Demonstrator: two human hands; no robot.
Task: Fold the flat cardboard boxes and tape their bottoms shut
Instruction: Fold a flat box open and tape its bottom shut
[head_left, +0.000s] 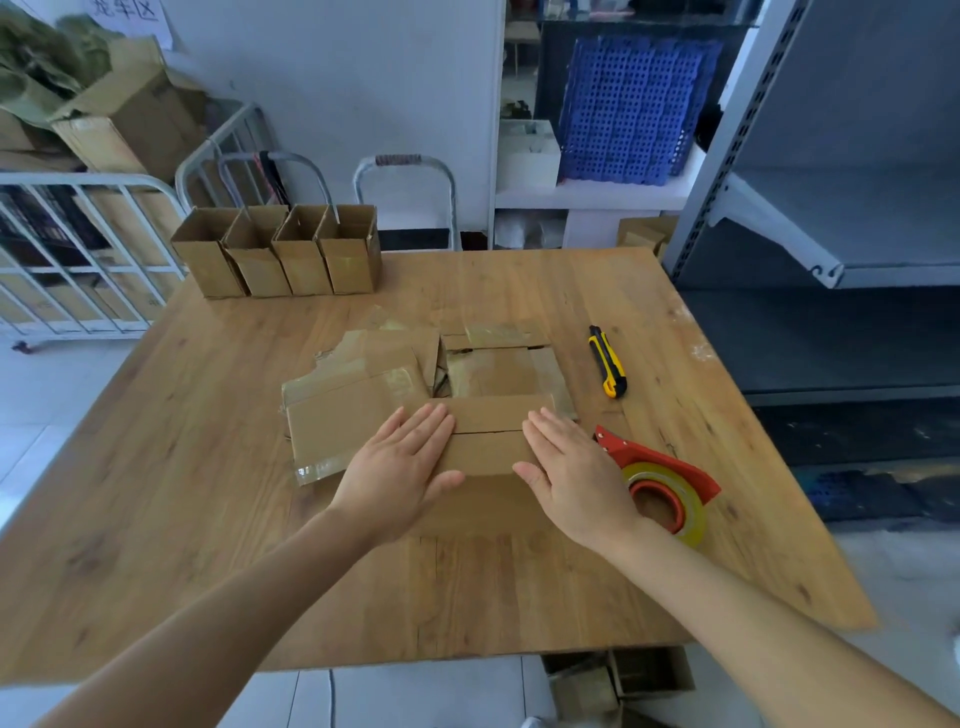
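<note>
Box (488, 449): mid-surface (208, 467), bottom seam untaped.
Left hand (402, 467): grip flat, pressing flaps at 9 o'clock.
Right hand (576, 467): grip flat, pressing at 3.
Advice: keep seam tight; tape (675, 470) lies at 3 o'clock.

Matt cardboard box (488, 436), wood table (208, 467)

Up at your far left, a white sheet (136, 15) on the wall (337, 78) carries big dark handwritten Chinese characters. The frame's top edge cuts them off. The last looks like 区; the others you cannot read for sure.
</note>
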